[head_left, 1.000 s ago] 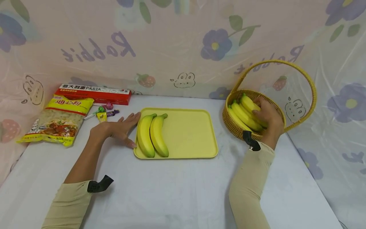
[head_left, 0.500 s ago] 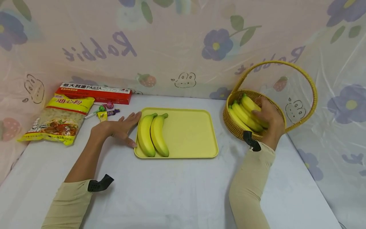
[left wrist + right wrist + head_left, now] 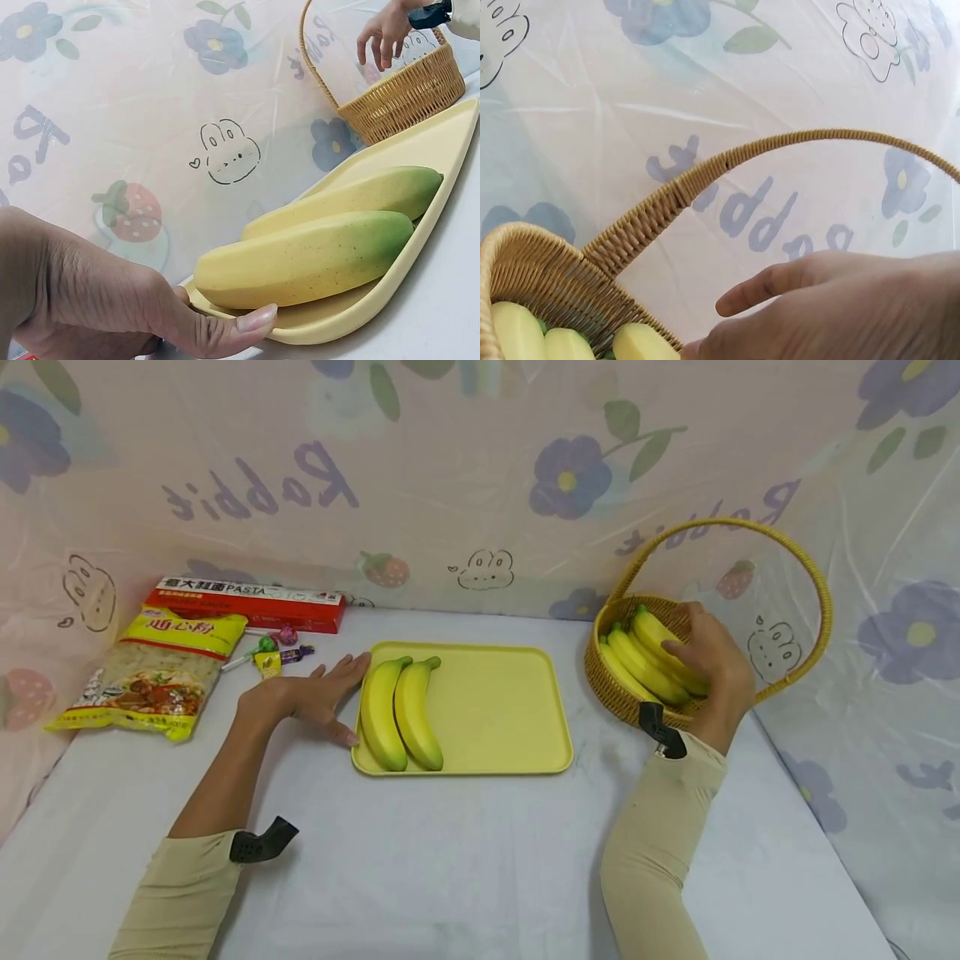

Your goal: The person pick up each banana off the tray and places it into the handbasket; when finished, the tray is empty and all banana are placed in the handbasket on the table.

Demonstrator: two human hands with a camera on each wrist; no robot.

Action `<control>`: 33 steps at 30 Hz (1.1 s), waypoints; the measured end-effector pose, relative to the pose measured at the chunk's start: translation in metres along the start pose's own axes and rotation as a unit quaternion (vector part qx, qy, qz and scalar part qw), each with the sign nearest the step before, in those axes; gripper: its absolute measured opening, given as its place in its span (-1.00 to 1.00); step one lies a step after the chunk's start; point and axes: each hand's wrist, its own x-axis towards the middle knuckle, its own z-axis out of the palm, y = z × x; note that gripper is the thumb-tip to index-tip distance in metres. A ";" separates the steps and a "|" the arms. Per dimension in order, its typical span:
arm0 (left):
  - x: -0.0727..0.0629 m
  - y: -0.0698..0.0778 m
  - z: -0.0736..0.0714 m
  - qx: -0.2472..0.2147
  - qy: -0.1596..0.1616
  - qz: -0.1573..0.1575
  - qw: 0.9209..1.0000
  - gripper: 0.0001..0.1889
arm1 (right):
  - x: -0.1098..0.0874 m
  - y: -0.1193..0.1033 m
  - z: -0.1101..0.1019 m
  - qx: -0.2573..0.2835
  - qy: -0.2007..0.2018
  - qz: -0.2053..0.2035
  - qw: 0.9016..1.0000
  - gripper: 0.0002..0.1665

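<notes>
Two bananas (image 3: 381, 714) lie side by side on the left part of a yellow tray (image 3: 495, 710). My left hand (image 3: 315, 697) rests at the tray's left edge with fingers spread; in the left wrist view its thumb (image 3: 256, 319) touches the rim. At the right, a wicker basket (image 3: 600, 685) holds several bananas (image 3: 641, 664). Over the basket's right side is my right hand (image 3: 712, 647), beside the bananas. In the left wrist view, the right hand (image 3: 386, 34) has loosely bent fingers pointing down above the basket rim, with nothing seen between them.
The basket's tall handle (image 3: 821, 602) arches up behind the right hand. At the back left are a red pasta box (image 3: 247, 610), a yellow-topped noodle bag (image 3: 153, 672) and small candies (image 3: 268, 656). A printed curtain (image 3: 450, 485) closes off the back.
My right hand has lifted slightly and shifted a little to the right, off the bananas in the basket. The left hand and the tray have stayed put.
</notes>
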 end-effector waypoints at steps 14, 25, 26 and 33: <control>0.001 0.000 -0.002 0.009 0.001 0.012 1.000 0.48 | -0.010 -0.033 -0.014 0.005 -0.018 -0.056 0.998 -0.14; 0.000 0.000 0.000 -0.001 0.000 0.002 1.000 0.50 | -0.018 -0.079 -0.016 0.012 -0.048 -0.119 0.992 -0.14; 0.000 0.000 0.000 -0.001 -0.001 0.004 1.000 0.50 | -0.019 -0.084 -0.015 0.011 -0.048 -0.126 0.991 -0.14; 0.003 -0.003 0.001 0.011 0.000 0.010 1.000 0.51 | -0.015 -0.125 -0.004 0.010 -0.069 -0.152 0.986 -0.20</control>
